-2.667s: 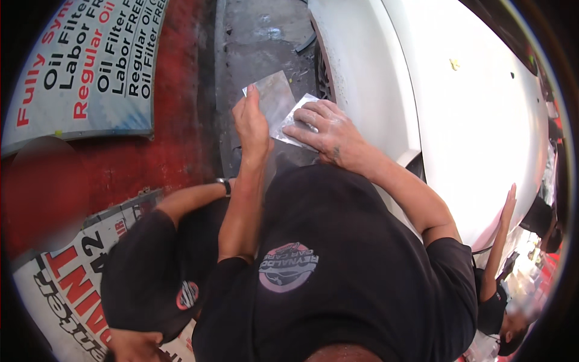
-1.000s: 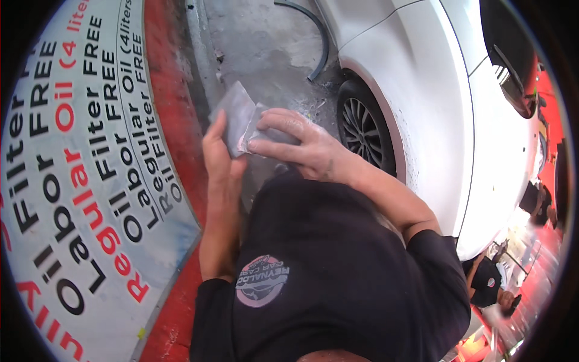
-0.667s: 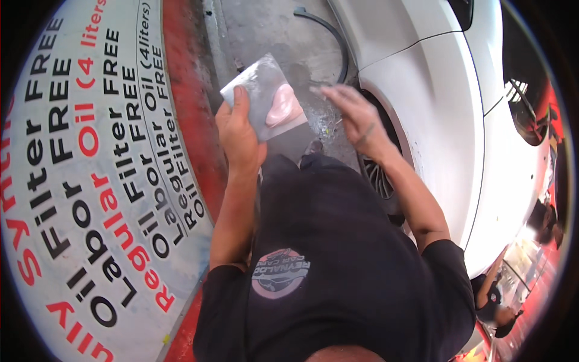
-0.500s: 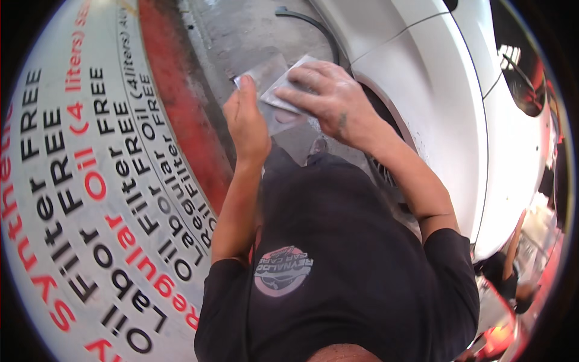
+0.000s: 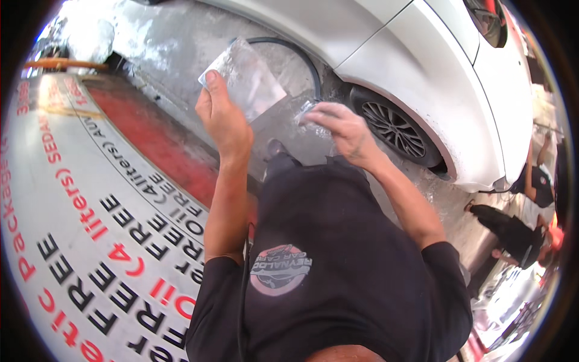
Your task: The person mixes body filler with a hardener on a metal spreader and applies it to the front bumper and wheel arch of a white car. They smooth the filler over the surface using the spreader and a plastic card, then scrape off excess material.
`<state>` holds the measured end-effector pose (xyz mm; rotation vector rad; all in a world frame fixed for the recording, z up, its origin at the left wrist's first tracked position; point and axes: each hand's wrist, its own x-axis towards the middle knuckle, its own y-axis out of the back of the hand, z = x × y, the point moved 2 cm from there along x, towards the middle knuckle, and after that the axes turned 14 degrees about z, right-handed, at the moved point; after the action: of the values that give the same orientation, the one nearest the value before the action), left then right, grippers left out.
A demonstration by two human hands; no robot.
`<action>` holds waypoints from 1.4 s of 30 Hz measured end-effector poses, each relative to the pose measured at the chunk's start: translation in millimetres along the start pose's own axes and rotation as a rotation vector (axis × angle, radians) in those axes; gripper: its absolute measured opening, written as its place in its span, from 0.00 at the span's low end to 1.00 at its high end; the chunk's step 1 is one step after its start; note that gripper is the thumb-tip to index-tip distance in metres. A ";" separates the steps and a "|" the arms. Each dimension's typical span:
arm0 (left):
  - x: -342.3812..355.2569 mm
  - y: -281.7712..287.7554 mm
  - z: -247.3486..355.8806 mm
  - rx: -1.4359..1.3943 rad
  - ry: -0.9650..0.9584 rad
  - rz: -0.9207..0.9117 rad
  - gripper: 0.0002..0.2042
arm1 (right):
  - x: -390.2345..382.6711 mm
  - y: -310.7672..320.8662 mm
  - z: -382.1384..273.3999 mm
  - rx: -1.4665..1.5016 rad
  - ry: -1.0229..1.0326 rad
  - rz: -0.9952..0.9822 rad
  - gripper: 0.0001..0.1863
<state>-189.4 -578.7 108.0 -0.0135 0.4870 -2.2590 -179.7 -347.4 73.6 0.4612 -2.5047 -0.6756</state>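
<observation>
In my left hand (image 5: pixel 226 123) I grip a flat, see-through plastic sheet (image 5: pixel 250 81) by its left edge, thumb up along the rim. The sheet is tilted, with whitish smears on it. To its right and apart from it is my right hand (image 5: pixel 347 130), palm down, fingers bent and pressed together, with pale dust on the skin. Something small and shiny shows at those fingertips, but I cannot make out whether it is held or is the wet-looking floor behind.
A white car (image 5: pixel 398 45) with a dark wheel (image 5: pixel 395 128) stands ahead and right. On the floor lies a black curved strip (image 5: pixel 301 54). A printed sign board (image 5: pixel 120 241) with a red-painted strip (image 5: pixel 145 133) fills the left. Other people (image 5: pixel 518 238) are at the right.
My right hand has come away from the sheet and moved right and down; the white square under its fingers no longer shows. My left hand has shifted left with the sheet. The view has turned.
</observation>
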 end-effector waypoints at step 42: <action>147.6 -138.7 -93.5 0.450 0.360 -0.969 0.21 | 59.4 -82.9 -14.7 -0.154 -0.604 0.965 0.24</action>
<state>-404.2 -570.5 48.3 0.4891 0.1294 -3.3064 -204.7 -446.6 62.1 -1.1023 -2.7128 -0.6285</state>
